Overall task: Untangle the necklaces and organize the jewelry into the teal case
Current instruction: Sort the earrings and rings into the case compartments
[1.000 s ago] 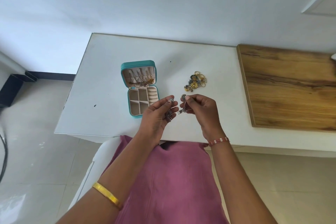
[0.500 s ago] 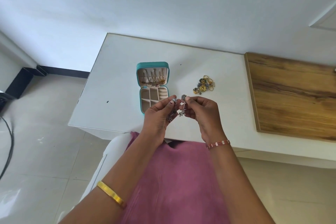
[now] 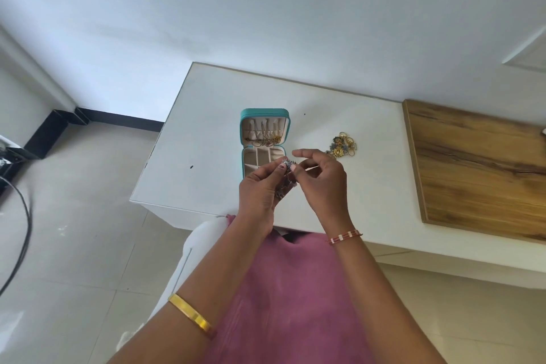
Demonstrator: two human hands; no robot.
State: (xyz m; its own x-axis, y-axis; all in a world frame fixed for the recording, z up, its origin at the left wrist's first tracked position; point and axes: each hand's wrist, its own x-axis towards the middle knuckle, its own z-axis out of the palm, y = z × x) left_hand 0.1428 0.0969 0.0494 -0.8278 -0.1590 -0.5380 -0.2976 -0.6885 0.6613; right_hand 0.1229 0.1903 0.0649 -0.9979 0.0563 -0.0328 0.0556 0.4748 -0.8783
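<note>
Holding a small silver jewelry piece (image 3: 287, 163) between my two hands above the tabletop (image 3: 206, 139).

My left hand (image 3: 261, 189) pinches the silver piece with thumb and fingertips, and some silver chain hangs down from it beside my palm. My right hand (image 3: 322, 179) meets it at the same spot: thumb and one finger pinch the piece, while the other fingers are loosely spread, the index pointing to the left. The teal case (image 3: 264, 142) stands open on the tabletop just behind my hands, its lid upright with gold pieces hanging inside, and its beige compartments partly hidden by my left hand. A pile of tangled gold jewelry (image 3: 344, 145) lies on the tabletop to the right of the case, near my right hand. A wooden board (image 3: 478, 168) lies further to the right.
</note>
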